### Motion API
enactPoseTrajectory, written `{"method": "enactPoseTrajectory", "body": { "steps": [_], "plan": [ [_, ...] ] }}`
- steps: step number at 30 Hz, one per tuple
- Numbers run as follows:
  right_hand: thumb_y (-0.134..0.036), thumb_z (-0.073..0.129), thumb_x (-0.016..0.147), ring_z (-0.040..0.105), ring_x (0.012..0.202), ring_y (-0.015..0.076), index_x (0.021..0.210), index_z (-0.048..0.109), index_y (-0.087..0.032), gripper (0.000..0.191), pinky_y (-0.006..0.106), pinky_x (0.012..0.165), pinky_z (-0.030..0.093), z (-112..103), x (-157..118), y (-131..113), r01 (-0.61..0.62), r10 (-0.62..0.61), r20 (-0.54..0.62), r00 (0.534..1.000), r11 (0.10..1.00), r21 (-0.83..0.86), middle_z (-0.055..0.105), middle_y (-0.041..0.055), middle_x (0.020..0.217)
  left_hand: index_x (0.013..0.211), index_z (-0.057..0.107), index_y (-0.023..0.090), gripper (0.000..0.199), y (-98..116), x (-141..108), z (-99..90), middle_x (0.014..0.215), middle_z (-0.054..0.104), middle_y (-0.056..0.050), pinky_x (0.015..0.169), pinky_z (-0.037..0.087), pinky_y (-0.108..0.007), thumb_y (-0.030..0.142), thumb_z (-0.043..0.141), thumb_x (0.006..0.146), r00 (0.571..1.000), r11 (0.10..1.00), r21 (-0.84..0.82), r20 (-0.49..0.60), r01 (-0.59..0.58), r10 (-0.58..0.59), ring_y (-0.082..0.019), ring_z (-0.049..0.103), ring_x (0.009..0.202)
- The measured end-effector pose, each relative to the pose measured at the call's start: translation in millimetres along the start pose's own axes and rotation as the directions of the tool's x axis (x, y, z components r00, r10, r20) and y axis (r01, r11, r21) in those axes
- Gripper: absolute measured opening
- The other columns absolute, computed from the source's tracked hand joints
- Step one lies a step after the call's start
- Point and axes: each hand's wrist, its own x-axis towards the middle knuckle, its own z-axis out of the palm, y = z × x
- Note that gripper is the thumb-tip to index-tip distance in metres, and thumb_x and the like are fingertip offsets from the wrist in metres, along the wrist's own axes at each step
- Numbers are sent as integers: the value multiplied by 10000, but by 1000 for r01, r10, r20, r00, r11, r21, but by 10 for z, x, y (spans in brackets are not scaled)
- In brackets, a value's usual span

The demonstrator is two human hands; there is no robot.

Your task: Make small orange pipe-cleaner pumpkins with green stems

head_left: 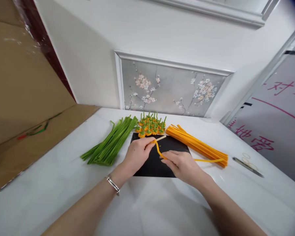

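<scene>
Over a black mat [149, 165], my left hand [139, 152] is closed in a pinch on a thin pale wooden stick [161, 138] and one end of an orange pipe cleaner [158, 149]. The stick pokes out to the right past the fingertips. From there the pipe cleaner curves down to my right hand [180, 164], whose fingers are closed around it. Its tail runs out to the right behind that hand. Whether it is wound round the stick is hidden by the left fingers.
Small orange pumpkin-like pieces with green stems [151, 126] cluster behind the mat. A bundle of green pipe cleaners [110, 144] lies left, an orange bundle [196, 142] right. Further right lies a slim dark metal tool [248, 167] beside thin cream loops. Cardboard [27, 82] stands left.
</scene>
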Motion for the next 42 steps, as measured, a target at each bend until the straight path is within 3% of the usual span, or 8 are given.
{"method": "enactPoseTrajectory", "body": {
  "steps": [4, 7, 13, 19, 27, 35, 38, 42],
  "plan": [
    [-290, 404, 984, 558, 611, 138, 923, 628, -187, 254, 235, 559, 376, -50, 2, -7, 44, -46, -87, 995, 999, -15, 611, 33, 727, 1019, 675, 230, 208, 21, -56, 42, 893, 718, -9, 693, 467, -254, 182, 497, 922, 989, 963, 237, 98, -130, 110, -167, 651, 807],
    [-275, 414, 980, 580, 642, 140, 916, 633, -184, 245, 233, 580, 408, -62, 9, 26, 13, -9, -202, 979, 1000, 17, 629, 39, 761, 986, 673, 213, 191, 38, -80, 66, 820, 698, -15, 660, 448, -267, 178, 494, 927, 954, 894, 351, 205, -280, 218, -176, 628, 765],
    [-232, 469, 951, 640, 766, 147, 896, 626, -202, 169, 233, 710, 472, -41, 29, 151, -68, 120, -376, 919, 987, 148, 685, 27, 875, 938, 669, 195, 189, 51, -75, 91, 752, 678, 1, 613, 412, -272, 166, 482, 935, 905, 830, 366, 229, -421, 358, -159, 574, 674],
    [-275, 517, 921, 635, 710, 157, 885, 646, -210, 148, 254, 685, 485, -41, 38, 207, -126, 207, -384, 900, 966, 226, 695, 15, 843, 926, 675, 191, 201, 47, -87, 114, 751, 695, -1, 603, 412, -268, 144, 480, 926, 862, 803, 317, 223, -505, 455, -151, 571, 660],
    [-331, 512, 911, 603, 617, 154, 900, 675, -208, 205, 244, 594, 447, -26, 38, 343, -240, 317, -295, 901, 933, 267, 686, 15, 765, 926, 669, 186, 177, 70, -100, 141, 832, 735, -7, 658, 480, -263, 115, 509, 901, 839, 831, 117, 66, -544, 540, -143, 630, 708],
    [-261, 484, 916, 499, 542, 116, 760, 649, -204, 233, 219, 528, 355, -24, 9, 292, -228, 229, 22, 973, 949, 218, 596, -20, 626, 1022, 662, 188, 202, 42, -95, 107, 913, 719, -36, 708, 533, -253, 127, 513, 900, 913, 912, 42, 10, -408, 408, -152, 674, 801],
    [-262, 500, 914, 405, 502, 96, 649, 588, -198, 287, 223, 504, 298, -15, -10, 234, -176, 166, 68, 984, 970, 170, 503, -42, 558, 1018, 669, 191, 205, 25, -84, 92, 938, 711, -37, 762, 538, -264, 133, 507, 907, 943, 942, 32, 19, -333, 332, -154, 673, 836],
    [-250, 511, 910, 376, 511, 95, 665, 583, -205, 259, 218, 505, 296, -16, -24, 195, -158, 144, 99, 985, 976, 149, 469, -49, 558, 1050, 676, 203, 215, 34, -70, 76, 979, 711, -32, 797, 531, -267, 162, 512, 917, 965, 966, -23, 52, -257, 258, -154, 668, 872]
  ]
}}
